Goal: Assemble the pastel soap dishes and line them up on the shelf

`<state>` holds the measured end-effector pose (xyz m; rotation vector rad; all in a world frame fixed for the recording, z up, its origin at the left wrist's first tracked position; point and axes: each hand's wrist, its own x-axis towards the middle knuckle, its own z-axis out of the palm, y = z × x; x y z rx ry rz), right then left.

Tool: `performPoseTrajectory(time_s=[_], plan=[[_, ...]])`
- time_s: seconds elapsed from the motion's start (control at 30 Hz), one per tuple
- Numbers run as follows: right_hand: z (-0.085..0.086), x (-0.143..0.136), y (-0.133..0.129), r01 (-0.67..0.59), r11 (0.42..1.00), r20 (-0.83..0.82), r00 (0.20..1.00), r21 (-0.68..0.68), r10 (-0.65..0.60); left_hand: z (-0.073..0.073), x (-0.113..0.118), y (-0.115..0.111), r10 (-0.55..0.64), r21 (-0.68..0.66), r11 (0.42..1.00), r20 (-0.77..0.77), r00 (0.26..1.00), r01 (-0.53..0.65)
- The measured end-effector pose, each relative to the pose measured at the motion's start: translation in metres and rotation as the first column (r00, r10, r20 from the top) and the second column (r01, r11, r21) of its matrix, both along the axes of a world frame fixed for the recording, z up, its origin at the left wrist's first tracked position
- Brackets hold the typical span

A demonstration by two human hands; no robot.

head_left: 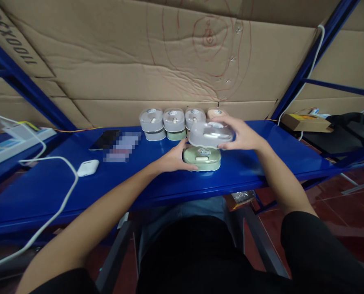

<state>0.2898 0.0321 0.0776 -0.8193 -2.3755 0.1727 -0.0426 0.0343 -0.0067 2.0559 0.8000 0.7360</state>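
Observation:
My left hand (175,158) grips the left end of a small green oval box (202,159), which has a see-through lid with a round sticker and a pale clasp. This box stands on the blue shelf top (157,179). Just above it, my right hand (241,132) grasps the right end of a pale grey oval box (211,135) with a clear lid, slightly blurred. I cannot tell whether the two boxes touch. Behind them, stacked boxes (152,121) of the same shape stand in a row, grey over grey or green. A peach-coloured box (216,112) is partly hidden by my right hand.
To the left lie a dark phone (105,139), a blurred-out patch and a white earbud case (88,168). A white cable (68,192) crosses the left side. Cardboard (123,61) backs the shelf, between blue posts. An open carton (306,122) sits at the right.

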Motion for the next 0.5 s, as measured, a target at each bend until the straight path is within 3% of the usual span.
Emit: performPoseTrajectory(time_s=[0.07, 0.2, 0.5], plan=[[-0.012, -0.016, -0.002, -0.089, 0.996, 0.058, 0.994, -0.019, 0.09, -0.002, 0.0, 0.003, 0.007, 0.032, 0.999, 0.042, 0.999, -0.009], [-0.028, -0.028, -0.002, -0.147, 0.988, 0.065, 0.987, -0.037, 0.149, -0.005, 0.0, 0.007, -0.014, 0.061, 0.998, 0.1, 0.995, 0.008], [-0.039, -0.032, -0.009, -0.155, 0.986, -0.003, 0.988, -0.067, 0.155, -0.007, 0.0, 0.009, -0.068, 0.075, 0.995, 0.133, 0.989, 0.058]])
